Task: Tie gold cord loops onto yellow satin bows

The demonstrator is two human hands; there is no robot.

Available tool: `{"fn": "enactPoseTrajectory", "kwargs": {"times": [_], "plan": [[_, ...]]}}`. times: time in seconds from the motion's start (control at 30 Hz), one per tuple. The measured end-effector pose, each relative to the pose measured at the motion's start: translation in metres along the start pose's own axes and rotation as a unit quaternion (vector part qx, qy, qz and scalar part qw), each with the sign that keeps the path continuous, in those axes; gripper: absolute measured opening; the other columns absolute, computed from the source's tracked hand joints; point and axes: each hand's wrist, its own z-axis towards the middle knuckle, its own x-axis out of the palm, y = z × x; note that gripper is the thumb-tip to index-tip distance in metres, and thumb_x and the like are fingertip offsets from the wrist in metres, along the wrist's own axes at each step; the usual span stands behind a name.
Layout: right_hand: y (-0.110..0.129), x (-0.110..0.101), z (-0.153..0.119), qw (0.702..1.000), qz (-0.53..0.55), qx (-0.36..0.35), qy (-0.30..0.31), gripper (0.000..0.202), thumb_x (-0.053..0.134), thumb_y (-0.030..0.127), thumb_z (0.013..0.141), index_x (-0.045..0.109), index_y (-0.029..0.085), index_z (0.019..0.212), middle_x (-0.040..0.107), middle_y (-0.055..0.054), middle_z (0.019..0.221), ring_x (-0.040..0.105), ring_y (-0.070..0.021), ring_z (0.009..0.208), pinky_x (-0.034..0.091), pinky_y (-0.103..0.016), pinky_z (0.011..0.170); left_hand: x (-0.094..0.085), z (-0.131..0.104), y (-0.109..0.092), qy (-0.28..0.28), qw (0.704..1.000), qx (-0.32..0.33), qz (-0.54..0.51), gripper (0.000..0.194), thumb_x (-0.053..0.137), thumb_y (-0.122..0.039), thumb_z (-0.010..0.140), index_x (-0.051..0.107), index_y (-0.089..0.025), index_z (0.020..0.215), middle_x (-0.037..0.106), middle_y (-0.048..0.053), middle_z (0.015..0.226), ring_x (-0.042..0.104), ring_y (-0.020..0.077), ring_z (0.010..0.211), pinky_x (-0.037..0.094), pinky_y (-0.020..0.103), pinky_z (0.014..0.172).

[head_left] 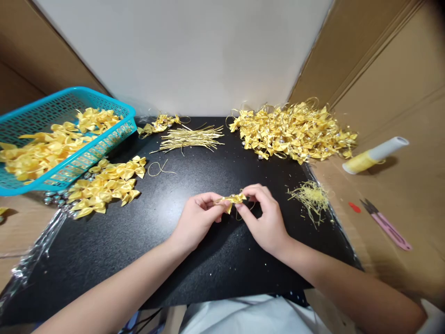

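Note:
A yellow ribbon bow [233,199] is held between both hands above the black tabletop [208,273]. My left hand [200,215] pinches its left end with thumb and fingers. At its right end, my right hand [266,218] grips the bow with thumb and forefinger. A thin gold cord loops beneath the right fingers. Beyond the hands lies a bundle of gold cords [191,138], with one loose cord [162,169] to its left. Yellow bows [111,183] are spread on the left.
A turquoise basket [130,116] of yellow bows stands at left, with silver beads [57,198] beside it. Back right is a big heap of corded bows [295,132]. Cord scraps [313,197], pink-handled snips [389,228], a red piece [354,207] and a ribbon-wrapped tube [377,154] lie right.

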Motion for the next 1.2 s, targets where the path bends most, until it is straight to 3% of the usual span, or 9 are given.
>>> {"fn": "enactPoseTrajectory", "kwargs": {"times": [0.1,0.2,0.37,0.67,0.8,0.9,0.97,1.07,1.2], "plan": [[0.006,-0.006,0.0,0.987,-0.069,-0.105,-0.098,0.008,0.066,0.014,0.078,0.062,0.019,0.082,0.053,-0.003,0.087,0.054,-0.0184,0.085,0.042,-0.037,0.08,0.001,-0.001,-0.003,-0.03,0.999,0.026,0.011,0.018,0.075,-0.03,0.065,0.068,-0.013,0.064,0.061,-0.002,0.053,0.047,0.0058,0.047,0.036,0.017,0.048],[0.009,-0.007,-0.001,0.976,-0.105,-0.169,-0.088,0.004,0.07,0.018,0.077,0.069,0.022,0.079,0.05,-0.002,0.082,0.052,-0.0173,0.079,0.04,-0.037,0.077,0.001,-0.003,-0.002,-0.04,0.997,0.061,0.026,0.016,0.074,-0.028,0.065,0.069,-0.013,0.066,0.065,-0.001,0.057,0.051,0.0072,0.051,0.039,0.017,0.05],[0.006,-0.001,-0.001,0.979,-0.143,-0.132,-0.067,0.006,0.069,0.024,0.082,0.074,0.023,0.087,0.054,-0.003,0.081,0.051,-0.0187,0.081,0.039,-0.038,0.076,0.001,-0.006,0.004,-0.037,0.993,0.08,0.078,0.016,0.072,-0.028,0.069,0.069,-0.013,0.068,0.067,0.001,0.062,0.055,0.0097,0.056,0.042,0.019,0.054],[0.006,0.002,-0.001,0.986,-0.132,-0.104,-0.021,0.011,0.059,0.019,0.088,0.067,0.023,0.08,0.05,-0.003,0.083,0.048,-0.0194,0.082,0.038,-0.038,0.076,0.004,-0.006,0.003,-0.004,0.992,0.08,0.094,0.014,0.069,-0.026,0.07,0.065,-0.014,0.065,0.06,-0.002,0.057,0.051,0.0085,0.052,0.039,0.019,0.052],[0.012,-0.008,0.003,0.99,-0.041,-0.118,-0.064,0.012,0.054,0.015,0.09,0.062,0.023,0.086,0.047,-0.003,0.088,0.049,-0.0189,0.087,0.041,-0.037,0.078,0.002,-0.002,0.002,-0.006,0.993,0.063,0.096,0.017,0.069,-0.029,0.069,0.064,-0.014,0.065,0.061,-0.001,0.056,0.051,0.0094,0.052,0.038,0.02,0.051],[0.013,-0.021,0.011,0.989,0.067,-0.086,-0.096,0.012,0.053,0.017,0.091,0.06,0.025,0.085,0.048,-0.004,0.095,0.05,-0.019,0.097,0.044,-0.037,0.084,0.0,0.002,0.002,-0.019,0.994,0.044,0.1,0.019,0.069,-0.032,0.07,0.064,-0.013,0.066,0.062,0.0,0.055,0.051,0.0094,0.051,0.036,0.02,0.05],[0.009,-0.027,0.017,0.988,0.133,-0.054,-0.056,0.01,0.054,0.021,0.092,0.06,0.026,0.084,0.051,-0.004,0.101,0.052,-0.0184,0.104,0.045,-0.037,0.09,0.0,0.003,0.001,-0.022,0.994,0.039,0.1,0.02,0.069,-0.033,0.069,0.065,-0.013,0.066,0.061,0.0,0.055,0.05,0.0089,0.05,0.035,0.019,0.049],[0.0,-0.031,0.026,0.975,0.213,0.012,0.068,0.013,0.057,0.033,0.092,0.059,0.024,0.083,0.054,-0.005,0.112,0.055,-0.0188,0.113,0.047,-0.039,0.097,-0.001,0.003,-0.001,-0.017,0.995,0.035,0.096,0.022,0.069,-0.034,0.069,0.062,-0.014,0.063,0.058,-0.002,0.052,0.047,0.0078,0.047,0.033,0.019,0.047],[-0.008,-0.032,0.032,0.943,0.268,0.094,0.172,0.025,0.056,0.044,0.091,0.056,0.021,0.083,0.053,-0.007,0.121,0.066,-0.0173,0.101,0.051,-0.039,0.094,-0.002,0.004,-0.007,-0.01,0.996,0.036,0.082,0.024,0.069,-0.035,0.068,0.059,-0.015,0.059,0.054,-0.004,0.048,0.044,0.0069,0.045,0.034,0.018,0.045]]}}
